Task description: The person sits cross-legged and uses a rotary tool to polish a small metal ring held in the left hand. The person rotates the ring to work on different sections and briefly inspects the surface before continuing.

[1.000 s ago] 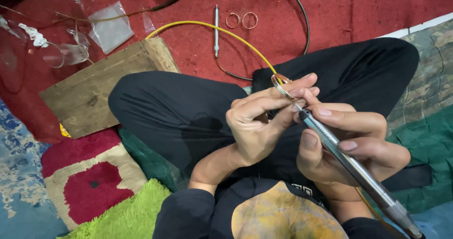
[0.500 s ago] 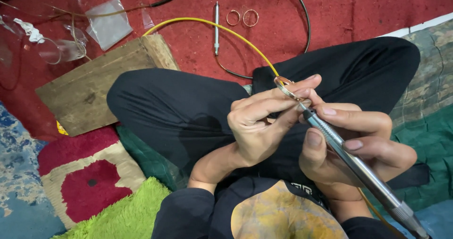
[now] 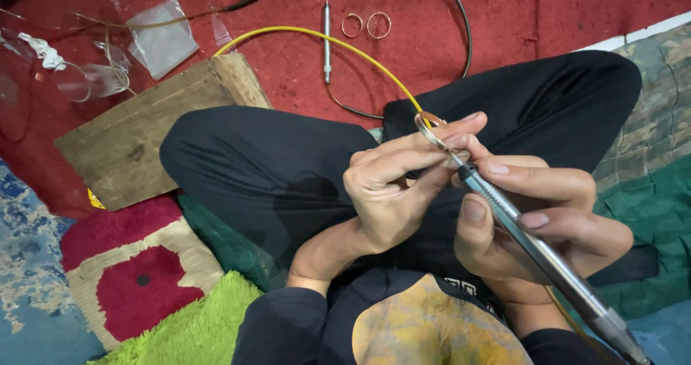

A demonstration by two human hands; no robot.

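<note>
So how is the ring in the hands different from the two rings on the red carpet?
The ring in the hands is pinched in the left hand fingers, up over the lap, while the two rings on the carpet lie flat, side by side and untouched. The held ring meets the tip of the metal tool in the right hand; nothing touches the other two. All three are thin round bands.
</note>
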